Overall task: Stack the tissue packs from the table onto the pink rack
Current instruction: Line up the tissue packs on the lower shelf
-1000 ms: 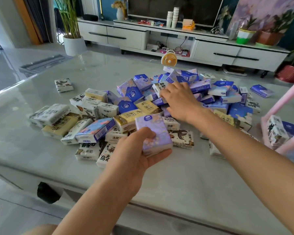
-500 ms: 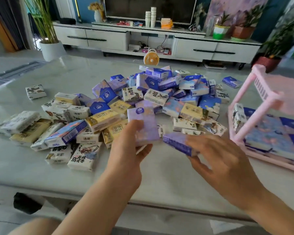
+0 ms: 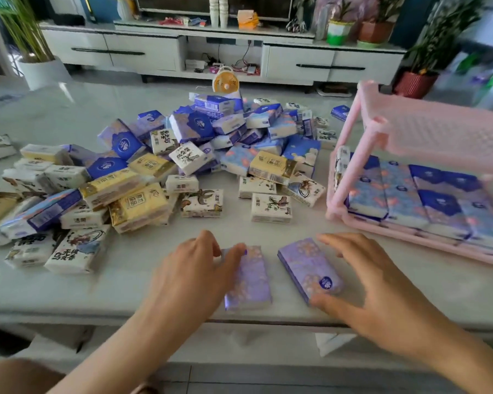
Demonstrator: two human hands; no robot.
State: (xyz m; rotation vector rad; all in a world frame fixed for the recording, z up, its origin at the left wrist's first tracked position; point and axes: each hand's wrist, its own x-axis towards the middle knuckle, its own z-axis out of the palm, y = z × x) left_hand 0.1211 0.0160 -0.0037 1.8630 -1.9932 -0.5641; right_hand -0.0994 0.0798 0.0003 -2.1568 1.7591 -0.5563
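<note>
Tissue packs in play number two: the left purple pack [image 3: 249,280] and the right purple pack [image 3: 310,268] now lie flat on the table [image 3: 410,294] near its front edge, side by side and just apart, whereas half a second earlier each was held raised in a hand. Both long axes run away from the person, far ends leaning slightly left. The left hand [image 3: 188,280] pinches the far end of the left purple pack between thumb and fingers, the right hand [image 3: 382,294] is spread with its thumb touching the right purple pack's near corner, one loose heap [image 3: 211,155] lies behind, and one pink rack [image 3: 427,132] stands at right.
</note>
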